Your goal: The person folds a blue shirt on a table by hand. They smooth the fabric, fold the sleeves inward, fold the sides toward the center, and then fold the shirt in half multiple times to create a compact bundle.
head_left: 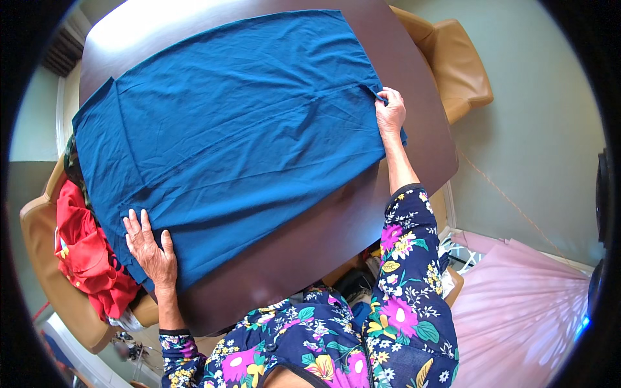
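A large blue cloth (252,121) lies spread over the dark brown table (335,218), with creases and a long ridge running across it. Its left part is folded over in a narrow flap, and the near left corner hangs past the table edge. My left hand (153,252) rests palm down on the cloth's near left part, fingers spread, holding nothing. At the right edge, my right hand (391,110) pinches a bit of the cloth between thumb and fingers. A small piece of blue cloth shows beyond my right wrist.
To the left stands a tan leather chair (41,242) heaped with red clothing (92,257). Another tan chair (456,68) is at the far right of the table. Pink pleated fabric (514,310) spreads at the lower right, near the wall.
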A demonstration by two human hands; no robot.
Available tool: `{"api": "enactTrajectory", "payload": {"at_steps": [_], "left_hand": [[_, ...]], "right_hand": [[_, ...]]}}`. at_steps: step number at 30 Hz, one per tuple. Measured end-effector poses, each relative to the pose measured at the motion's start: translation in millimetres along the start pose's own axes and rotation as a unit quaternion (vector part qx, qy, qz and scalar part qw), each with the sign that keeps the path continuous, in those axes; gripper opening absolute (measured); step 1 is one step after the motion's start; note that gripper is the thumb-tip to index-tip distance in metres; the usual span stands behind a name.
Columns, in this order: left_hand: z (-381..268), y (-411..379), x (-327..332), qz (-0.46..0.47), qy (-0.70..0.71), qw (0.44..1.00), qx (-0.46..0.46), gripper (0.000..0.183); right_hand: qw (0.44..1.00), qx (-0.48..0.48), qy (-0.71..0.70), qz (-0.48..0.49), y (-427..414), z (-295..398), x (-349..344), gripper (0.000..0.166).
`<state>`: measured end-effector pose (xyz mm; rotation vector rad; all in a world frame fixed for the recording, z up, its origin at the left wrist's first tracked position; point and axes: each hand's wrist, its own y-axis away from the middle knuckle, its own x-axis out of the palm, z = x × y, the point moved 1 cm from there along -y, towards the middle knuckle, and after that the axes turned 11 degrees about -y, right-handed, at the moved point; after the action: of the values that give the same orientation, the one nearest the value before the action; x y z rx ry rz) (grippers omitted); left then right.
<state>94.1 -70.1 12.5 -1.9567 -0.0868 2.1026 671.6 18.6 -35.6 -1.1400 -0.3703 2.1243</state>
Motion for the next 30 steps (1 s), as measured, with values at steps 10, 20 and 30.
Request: {"api": "enactTrajectory", "payload": {"at_steps": [10, 20, 30], "left_hand": [[5, 1, -2, 0.003, -0.003, 1.0, 0.002, 0.057], [5, 2, -9, -0.023, 0.021, 1.0, 0.0, 0.058], [7, 5, -13, -0.032, 0.036, 0.999, 0.001, 0.067]], "right_hand": [[0.978, -0.058, 0.14, 0.14, -29, 5, 1, 0.024], [0.986, 0.133, -0.088, 0.057, -39, -9, -6, 0.021], [0.987, 0.141, 0.065, 0.045, -48, -16, -2, 0.019]]}}
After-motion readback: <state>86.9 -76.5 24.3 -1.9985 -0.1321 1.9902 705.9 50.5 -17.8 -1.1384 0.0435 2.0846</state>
